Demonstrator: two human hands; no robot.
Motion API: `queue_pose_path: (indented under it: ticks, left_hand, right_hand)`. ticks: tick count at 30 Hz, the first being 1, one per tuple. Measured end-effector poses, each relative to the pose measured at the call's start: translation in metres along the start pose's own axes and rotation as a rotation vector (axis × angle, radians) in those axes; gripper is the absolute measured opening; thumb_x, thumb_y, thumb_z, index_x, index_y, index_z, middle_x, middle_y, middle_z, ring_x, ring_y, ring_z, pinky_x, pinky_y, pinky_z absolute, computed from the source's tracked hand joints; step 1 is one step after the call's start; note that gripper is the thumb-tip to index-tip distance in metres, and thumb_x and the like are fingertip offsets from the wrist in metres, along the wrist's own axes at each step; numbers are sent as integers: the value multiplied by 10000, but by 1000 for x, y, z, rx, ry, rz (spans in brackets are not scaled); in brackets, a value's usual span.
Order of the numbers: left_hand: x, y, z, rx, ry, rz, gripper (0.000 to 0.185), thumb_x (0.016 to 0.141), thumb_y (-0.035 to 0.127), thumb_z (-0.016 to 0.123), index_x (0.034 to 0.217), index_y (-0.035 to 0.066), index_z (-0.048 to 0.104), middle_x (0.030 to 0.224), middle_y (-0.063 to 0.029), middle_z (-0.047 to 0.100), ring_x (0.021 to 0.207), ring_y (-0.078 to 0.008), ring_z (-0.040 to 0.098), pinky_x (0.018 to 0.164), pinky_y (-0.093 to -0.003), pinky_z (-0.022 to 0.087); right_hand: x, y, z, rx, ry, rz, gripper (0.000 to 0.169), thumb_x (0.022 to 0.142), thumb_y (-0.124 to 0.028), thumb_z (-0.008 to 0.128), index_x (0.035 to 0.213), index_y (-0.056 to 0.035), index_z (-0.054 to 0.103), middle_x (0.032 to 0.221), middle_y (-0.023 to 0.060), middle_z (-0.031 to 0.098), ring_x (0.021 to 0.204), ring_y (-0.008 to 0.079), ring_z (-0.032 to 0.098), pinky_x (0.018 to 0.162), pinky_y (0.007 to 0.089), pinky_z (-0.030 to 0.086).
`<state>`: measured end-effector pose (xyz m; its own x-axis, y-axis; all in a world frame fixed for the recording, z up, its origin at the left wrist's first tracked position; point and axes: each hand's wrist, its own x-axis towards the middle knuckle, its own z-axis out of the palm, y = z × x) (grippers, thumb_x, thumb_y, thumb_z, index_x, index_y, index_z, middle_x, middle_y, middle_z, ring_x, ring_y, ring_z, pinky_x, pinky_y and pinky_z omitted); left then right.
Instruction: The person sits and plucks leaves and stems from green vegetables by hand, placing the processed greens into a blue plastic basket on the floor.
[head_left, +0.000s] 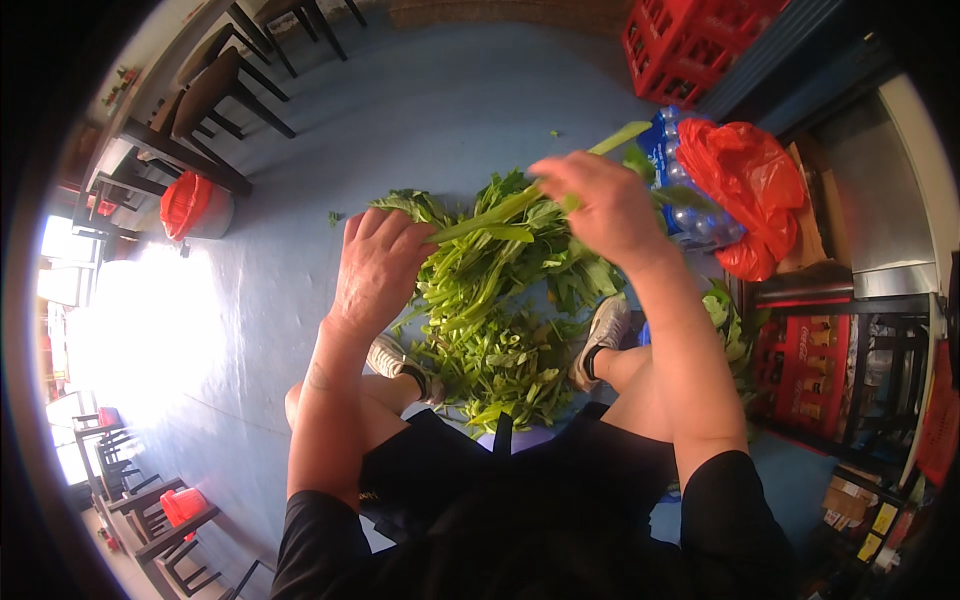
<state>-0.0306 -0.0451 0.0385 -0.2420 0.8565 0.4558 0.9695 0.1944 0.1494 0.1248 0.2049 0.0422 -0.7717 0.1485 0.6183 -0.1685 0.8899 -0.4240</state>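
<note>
My left hand (384, 259) is closed around one end of a long green leafy-vegetable stalk (491, 217). To the right, my right hand (600, 202) is at the same stalk higher up, fingers curled and slightly blurred; whether it grips the stalk firmly is hard to tell. A pale stem end sticks out past this hand. Below both hands, a heap of long leafy stalks (465, 281) lies on the blue floor. Nearer my body, between my shoes, is a pile of shorter pieces and leaves (517, 367).
At the right are shrink-wrapped bottles (694, 206), a red plastic bag (750, 187), more leafy greens (724, 311) and a red bottle crate (802, 375). Red crates (682, 52) stand at the upper right. A lined bin (206, 210) and dark chairs (217, 90) stand at the left.
</note>
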Motion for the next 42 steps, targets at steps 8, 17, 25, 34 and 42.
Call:
queue_pose_path:
  ticks: [8, 17, 25, 34, 42]
  left_hand:
    - [3, 8, 7, 29, 34, 45, 205, 805, 152, 729, 1002, 128, 678, 886, -15, 572, 917, -243, 551, 856, -393, 428]
    - [12, 17, 29, -4, 45, -63, 155, 843, 173, 709, 980, 124, 656, 900, -30, 569, 909, -260, 542, 809, -412, 438]
    - [8, 18, 38, -131, -28, -130, 142, 896, 154, 667, 1013, 74, 647, 938, -77, 590, 912, -311, 559, 801, -424, 465]
    - [7, 9, 31, -291, -117, -189, 208, 975, 112, 551, 1155, 12, 578, 1005, -190, 631, 975, -407, 606, 837, -469, 497]
    - [12, 29, 47, -309, -154, -316, 205, 997, 152, 512, 1123, 4, 577, 980, -229, 643, 921, -431, 616, 782, -498, 500]
  right_hand:
    - [-13, -8, 20, -331, -367, -162, 172, 838, -91, 643, 983, -140, 721, 869, -7, 600, 935, 204, 567, 787, 369, 465]
    - [-18, 21, 49, -41, -126, 401, 126, 925, -152, 604, 930, -63, 692, 912, 86, 661, 930, 314, 615, 815, 434, 493]
    - [-7, -17, 44, -80, -207, -172, 215, 852, -107, 626, 1063, -122, 661, 932, 47, 605, 956, 261, 574, 852, 382, 492]
    - [-14, -2, 49, -17, -170, 76, 148, 855, -120, 651, 982, -55, 693, 927, 87, 647, 941, 305, 572, 839, 396, 480]
    - [-14, 20, 39, 668, -40, 970, 257, 973, -310, 622, 1071, -91, 715, 981, 35, 690, 938, 125, 601, 815, 291, 453]
